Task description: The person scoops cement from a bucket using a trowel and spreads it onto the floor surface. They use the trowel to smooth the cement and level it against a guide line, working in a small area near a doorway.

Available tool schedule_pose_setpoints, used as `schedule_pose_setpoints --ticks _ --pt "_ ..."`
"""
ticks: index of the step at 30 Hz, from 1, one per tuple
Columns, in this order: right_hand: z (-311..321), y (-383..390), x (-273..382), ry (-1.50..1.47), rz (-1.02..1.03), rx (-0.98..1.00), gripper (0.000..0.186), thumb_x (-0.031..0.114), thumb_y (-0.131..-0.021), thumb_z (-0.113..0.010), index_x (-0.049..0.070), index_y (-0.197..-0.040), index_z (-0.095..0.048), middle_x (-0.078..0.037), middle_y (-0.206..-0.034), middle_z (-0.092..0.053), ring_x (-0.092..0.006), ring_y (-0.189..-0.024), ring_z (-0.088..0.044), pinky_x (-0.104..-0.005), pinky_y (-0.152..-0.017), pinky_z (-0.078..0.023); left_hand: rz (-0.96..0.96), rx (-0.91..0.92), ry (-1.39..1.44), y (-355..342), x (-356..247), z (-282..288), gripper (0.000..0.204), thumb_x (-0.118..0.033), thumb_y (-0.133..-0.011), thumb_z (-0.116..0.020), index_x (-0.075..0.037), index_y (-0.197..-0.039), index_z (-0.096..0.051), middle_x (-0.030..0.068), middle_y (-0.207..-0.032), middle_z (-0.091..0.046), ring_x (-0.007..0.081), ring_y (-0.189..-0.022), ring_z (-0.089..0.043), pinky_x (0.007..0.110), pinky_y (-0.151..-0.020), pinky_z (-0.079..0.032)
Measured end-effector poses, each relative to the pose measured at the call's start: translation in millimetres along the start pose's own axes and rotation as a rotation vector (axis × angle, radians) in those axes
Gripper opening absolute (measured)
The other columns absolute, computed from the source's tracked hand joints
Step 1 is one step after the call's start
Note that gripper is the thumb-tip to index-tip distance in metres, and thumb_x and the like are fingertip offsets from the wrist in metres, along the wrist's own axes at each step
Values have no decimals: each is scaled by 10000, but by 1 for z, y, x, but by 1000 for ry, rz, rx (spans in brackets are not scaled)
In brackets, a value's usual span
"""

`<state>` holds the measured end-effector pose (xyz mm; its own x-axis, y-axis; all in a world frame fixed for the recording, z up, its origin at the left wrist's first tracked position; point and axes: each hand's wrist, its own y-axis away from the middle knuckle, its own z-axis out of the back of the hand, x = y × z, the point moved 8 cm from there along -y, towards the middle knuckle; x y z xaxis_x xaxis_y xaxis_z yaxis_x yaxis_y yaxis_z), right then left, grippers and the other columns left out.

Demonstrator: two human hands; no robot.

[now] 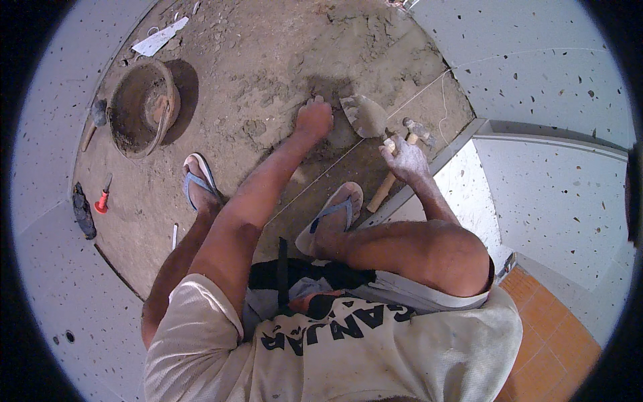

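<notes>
My right hand point(406, 161) grips the handle of a trowel, its broad pointed blade point(364, 116) smeared with grey mortar and held just above the floor. My left hand point(315, 119) is closed in a fist beside the blade, low over the rough mortar bed point(268, 100); what it holds, if anything, is hidden. A hammer point(382, 193) with a wooden handle lies partly under my right hand, its metal head beyond my fingers. A thin taut string point(418, 94) runs diagonally across the floor, passing under the trowel.
At the left stands a mortar-stained basin point(142, 108), with a mallet point(94, 120) between it and the speckled wall. Nearer lie a chisel with a red grip point(102, 201) and a dark lump point(84, 211). A white scrap point(161, 37) lies far left. A raised sill point(439, 164) edges the right side.
</notes>
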<state>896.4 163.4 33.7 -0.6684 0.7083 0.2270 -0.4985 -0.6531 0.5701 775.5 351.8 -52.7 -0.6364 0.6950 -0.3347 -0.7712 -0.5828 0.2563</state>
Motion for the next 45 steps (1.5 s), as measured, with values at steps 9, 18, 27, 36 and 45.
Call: schedule_pose_setpoints --ticks 9,18,27,36,45 --pt "2 3 -2 4 -24 19 479 465 -897 -474 64 -1157 -506 -229 -1070 -633 -422 -1002 -596 -512 -857 -462 -1 -71 114 5 -4 19 274 -269 -768 -660 -35 -908 -639 162 -1006 -585 347 -980 -592 462 -795 -509" --pt "-28 -4 8 145 94 -15 446 415 -917 -474 29 -1138 -499 -227 -924 -659 -369 -886 -649 -484 -781 -511 -5 -49 -17 27 80 80 259 -204 -746 -651 -39 -946 -648 193 -927 -650 357 -889 -631 467 -759 -509" --pt "20 -64 -55 130 16 -262 405 380 -912 -457 -1 -1018 -546 -243 -867 -662 -404 -851 -650 -498 -769 -516 -84 50 -190 121 185 154 419 -195 -749 -679 -23 -1120 -589 204 -1117 -590 382 -1016 -577 454 -884 -467" --pt "-29 -80 -85 -746 -214 112 363 420 -911 -505 87 -1021 -598 -130 -776 -621 -269 -598 -619 -410 -554 -519 228 59 121 231 204 189 316 -204 -811 -672 -2 -1049 -621 184 -949 -650 308 -874 -639 385 -780 -500" --pt "-136 27 53 -956 -70 711 412 468 -905 -537 68 -993 -583 -44 -682 -529 -143 -536 -539 -308 -457 -465 347 6 328 249 236 127 341 -207 -813 -656 -9 -1090 -630 204 -973 -665 322 -883 -654 389 -799 -505"
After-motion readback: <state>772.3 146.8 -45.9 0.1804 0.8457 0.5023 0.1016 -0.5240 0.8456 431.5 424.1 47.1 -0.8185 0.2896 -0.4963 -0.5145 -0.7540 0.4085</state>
